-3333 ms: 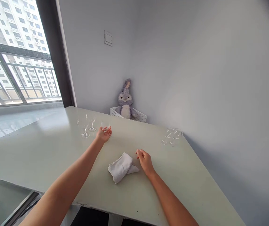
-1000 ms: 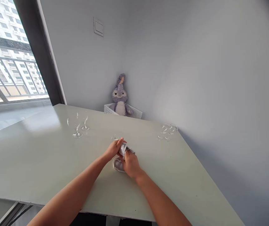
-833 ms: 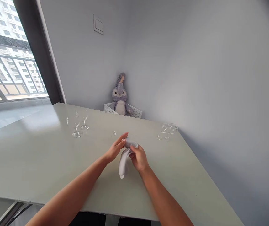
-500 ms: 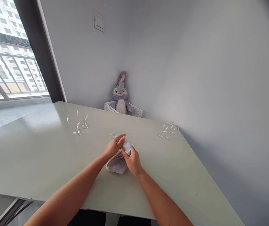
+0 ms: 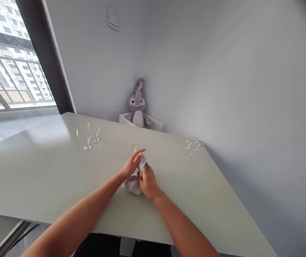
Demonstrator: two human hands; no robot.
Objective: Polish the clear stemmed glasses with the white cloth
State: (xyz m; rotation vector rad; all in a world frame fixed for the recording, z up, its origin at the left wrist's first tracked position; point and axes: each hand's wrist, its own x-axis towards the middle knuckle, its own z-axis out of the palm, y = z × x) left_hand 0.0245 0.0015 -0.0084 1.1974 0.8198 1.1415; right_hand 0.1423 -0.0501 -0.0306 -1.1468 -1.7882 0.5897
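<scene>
My left hand [image 5: 132,165] is closed around a clear stemmed glass [image 5: 134,146], whose round foot and short stem show beyond the fingers, pointing away from me. The thumb and fingers hide most of its bowl. In my right hand [image 5: 148,182] is a pale grey cloth [image 5: 132,186], bunched at the near end of the glass. One fold rises between both hands, and a loose part hangs below them. How far the cloth reaches into the bowl cannot be seen. Both hands are just above the table, close together.
Clear stemmed glasses [image 5: 88,147] stand on the left of the pale table [image 5: 62,189]. Two more glasses [image 5: 199,143] are near its right edge. Behind the far edge, a purple plush toy [image 5: 137,107] sits in a white basket [image 5: 157,125] against the walls. A window is at left.
The right hand has turned and pushed the cloth up against the glass, its fingers now more hidden. The glass's foot has tipped farther away and shows more clearly.
</scene>
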